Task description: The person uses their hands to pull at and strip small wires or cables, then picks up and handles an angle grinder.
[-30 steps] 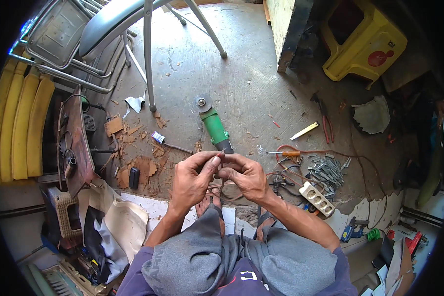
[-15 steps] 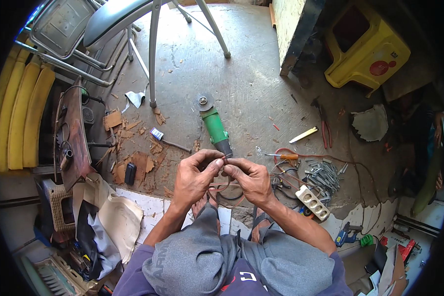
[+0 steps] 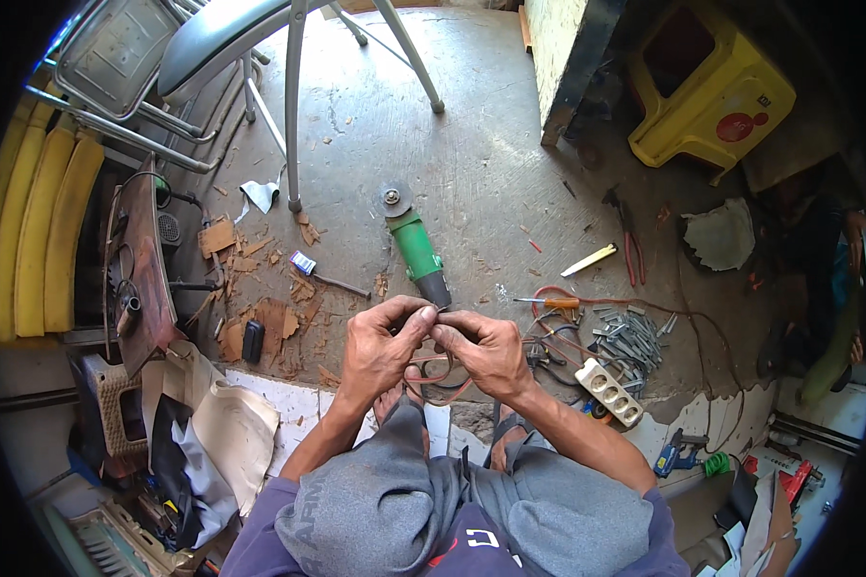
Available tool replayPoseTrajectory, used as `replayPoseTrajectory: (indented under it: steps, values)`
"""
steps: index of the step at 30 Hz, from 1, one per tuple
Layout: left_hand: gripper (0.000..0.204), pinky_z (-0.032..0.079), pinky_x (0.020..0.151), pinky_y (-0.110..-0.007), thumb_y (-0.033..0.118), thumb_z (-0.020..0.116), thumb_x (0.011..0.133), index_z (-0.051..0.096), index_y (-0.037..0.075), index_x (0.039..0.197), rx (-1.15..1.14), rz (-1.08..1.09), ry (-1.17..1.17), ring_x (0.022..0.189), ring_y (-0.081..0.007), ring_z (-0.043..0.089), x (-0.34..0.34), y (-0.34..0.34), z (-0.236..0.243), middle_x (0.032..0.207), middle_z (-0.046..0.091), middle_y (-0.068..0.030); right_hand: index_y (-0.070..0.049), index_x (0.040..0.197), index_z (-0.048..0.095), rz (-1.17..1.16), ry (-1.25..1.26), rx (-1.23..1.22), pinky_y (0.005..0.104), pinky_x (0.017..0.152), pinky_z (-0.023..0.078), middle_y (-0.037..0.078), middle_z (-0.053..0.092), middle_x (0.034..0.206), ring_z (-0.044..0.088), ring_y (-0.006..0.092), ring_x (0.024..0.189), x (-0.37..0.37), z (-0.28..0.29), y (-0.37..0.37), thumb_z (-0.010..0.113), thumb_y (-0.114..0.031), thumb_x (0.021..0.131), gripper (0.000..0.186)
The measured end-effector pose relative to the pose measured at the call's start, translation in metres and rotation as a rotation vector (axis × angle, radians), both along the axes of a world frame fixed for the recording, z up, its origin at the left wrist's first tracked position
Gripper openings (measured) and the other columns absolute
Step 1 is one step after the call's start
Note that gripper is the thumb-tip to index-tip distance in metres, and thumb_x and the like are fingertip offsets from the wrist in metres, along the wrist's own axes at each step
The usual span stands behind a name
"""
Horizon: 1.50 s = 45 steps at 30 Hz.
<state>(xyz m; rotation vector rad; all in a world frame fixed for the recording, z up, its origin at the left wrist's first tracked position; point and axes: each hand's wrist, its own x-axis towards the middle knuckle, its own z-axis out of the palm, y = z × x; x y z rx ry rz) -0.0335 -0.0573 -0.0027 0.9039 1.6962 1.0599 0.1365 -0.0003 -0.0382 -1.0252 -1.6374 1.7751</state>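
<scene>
In front of my knees, my left hand (image 3: 385,348) and my right hand (image 3: 486,354) meet with thumbs and fingertips pinched together. Between them is the thin end of a reddish-brown electrical cord (image 3: 462,392), whose loops hang below the hands. The exact tip is mostly covered by my fingers. Just beyond my fingertips a green angle grinder (image 3: 417,248) lies on the floor, its disc end pointing away from me. To the right of my right hand are an orange-handled screwdriver (image 3: 560,303) and a white power strip (image 3: 609,391).
A pile of metal pieces (image 3: 630,338), red-handled pliers (image 3: 631,240) and a yellow cutter knife (image 3: 589,260) lie on the right. Torn brown scraps (image 3: 277,322) litter the left floor. A chair (image 3: 231,43) and a yellow plastic stool (image 3: 712,96) stand farther off.
My fingertips have shifted slightly at the cord's end, and the cord loops below have moved a little. Both hands stay together in nearly the same place.
</scene>
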Motion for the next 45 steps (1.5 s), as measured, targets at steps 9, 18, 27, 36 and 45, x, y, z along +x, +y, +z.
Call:
replayPoseTrajectory:
  steps: [9, 18, 27, 36, 45]
  values:
    - [0.023, 0.046, 0.054, -0.024, 0.021, 0.071, 0.098, 0.076, -0.001, 0.102, -0.033, 0.012, 0.006, 0.063, -0.0043, 0.058, 0.001, 0.001, -0.003, 0.073, 0.069, -0.0023, 0.0, 0.111, 0.075, 0.018, -0.084, 0.136, 0.0332, 0.074, 0.056, 0.016, 0.076, 0.097, 0.073, 0.019, 0.086, 0.001, 0.007, 0.003, 0.071, -0.017, 0.095, 0.024]
    - [0.024, 0.048, 0.056, -0.023, 0.022, 0.07, 0.099, 0.074, -0.002, 0.099, -0.008, 0.071, -0.262, 0.062, -0.007, 0.059, 0.0, 0.0, -0.014, 0.073, 0.067, -0.0012, -0.002, 0.123, 0.069, -0.022, -0.042, -0.127, 0.0276, 0.068, 0.052, 0.009, 0.073, 0.085, 0.065, 0.0095, 0.077, 0.003, 0.014, 0.005, 0.07, -0.021, 0.098, 0.031]
    - [0.025, 0.05, 0.062, -0.025, 0.021, 0.072, 0.097, 0.074, -0.002, 0.102, 0.024, 0.007, -0.066, 0.069, -0.0077, 0.061, 0.006, 0.0, -0.014, 0.079, 0.069, -0.0032, 0.001, 0.109, 0.067, -0.098, 0.178, -0.309, 0.0262, 0.074, 0.051, 0.003, 0.069, 0.091, 0.062, 0.0086, 0.085, 0.002, -0.011, 0.002, 0.07, -0.019, 0.099, 0.023]
    - [0.023, 0.048, 0.055, -0.024, 0.019, 0.069, 0.097, 0.071, -0.003, 0.09, -0.159, 0.014, -0.319, 0.059, -0.0093, 0.061, 0.003, 0.005, -0.017, 0.071, 0.066, -0.0036, 0.003, 0.108, 0.058, 0.01, -0.188, 0.859, 0.0448, 0.075, 0.053, 0.018, 0.063, 0.097, 0.065, 0.0371, 0.083, 0.003, -0.009, -0.001, 0.063, -0.006, 0.093, 0.018]
    - [0.021, 0.054, 0.063, -0.027, 0.018, 0.069, 0.097, 0.065, -0.002, 0.104, -0.076, -0.055, -0.257, 0.072, -0.0132, 0.067, 0.011, 0.009, -0.024, 0.087, 0.071, -0.0065, 0.002, 0.108, 0.054, -0.104, -0.151, 0.262, 0.0425, 0.069, 0.054, 0.019, 0.066, 0.085, 0.07, 0.0327, 0.078, 0.001, -0.011, -0.002, 0.057, -0.009, 0.101, 0.014]
